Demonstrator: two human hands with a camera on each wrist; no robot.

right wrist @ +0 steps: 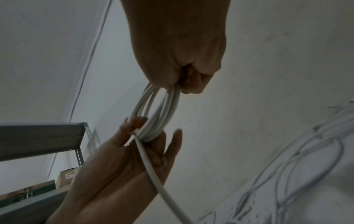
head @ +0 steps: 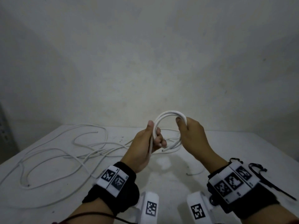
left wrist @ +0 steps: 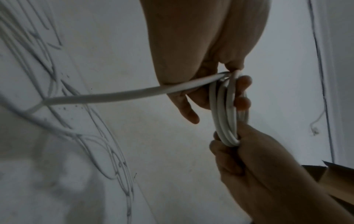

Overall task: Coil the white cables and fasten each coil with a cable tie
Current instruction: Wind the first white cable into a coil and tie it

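Note:
I hold a small coil of white cable [head: 168, 113] upright above the white table [head: 242, 147]. My left hand [head: 155, 133] pinches its left side between thumb and curled fingers. Gripping the coil's right side in a fist is my right hand [head: 183, 124]. In the left wrist view the coil [left wrist: 224, 115] shows several turns, and its loose tail [left wrist: 114, 95] runs off left toward the table. The right wrist view shows the coil [right wrist: 159, 115] hanging from my right hand [right wrist: 178, 63], with my left hand [right wrist: 153, 136] below and the tail [right wrist: 153, 174] crossing its palm. More loose white cables [head: 64, 151] sprawl on the table's left.
Black strap-like pieces, possibly cable ties [head: 265, 177], lie by my right wrist. A short wire scrap [head: 195, 172] lies on the table near the front. A bare wall [head: 145, 62] stands behind the table. A metal shelf [right wrist: 38, 136] with boxes stands off to the left.

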